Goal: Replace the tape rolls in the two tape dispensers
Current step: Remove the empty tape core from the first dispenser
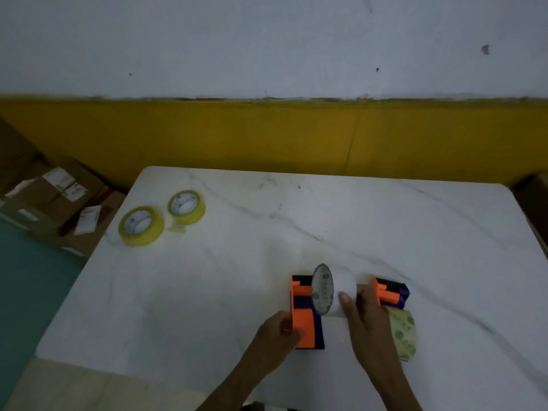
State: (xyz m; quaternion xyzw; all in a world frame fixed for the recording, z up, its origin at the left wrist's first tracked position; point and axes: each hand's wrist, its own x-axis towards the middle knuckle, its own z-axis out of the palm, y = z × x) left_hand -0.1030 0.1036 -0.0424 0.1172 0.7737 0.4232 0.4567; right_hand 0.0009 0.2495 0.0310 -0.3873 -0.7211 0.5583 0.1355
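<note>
Right now both hands work near the 5 o'clock part of the white table. Left hand pinches the orange handle of the left dispenser, thumb on top, fingers curled under; dispenser lies flat on the table w/ its dark side facing right. Right hand is wrapped around a near-empty white core, thumb pressing on its side; the core's round end w/ green print faces left, touching the left dispenser's front. Right dispenser sits just behind the right hand at approx 3 o'clock of the core, w/ a strip of printed tape trailing toward the near edge. Two new yellow rolls, near roll & far roll, lie flat side by side at 10 o'clock, well apart from the hands. Cardboard boxes sit off the table's left.
</note>
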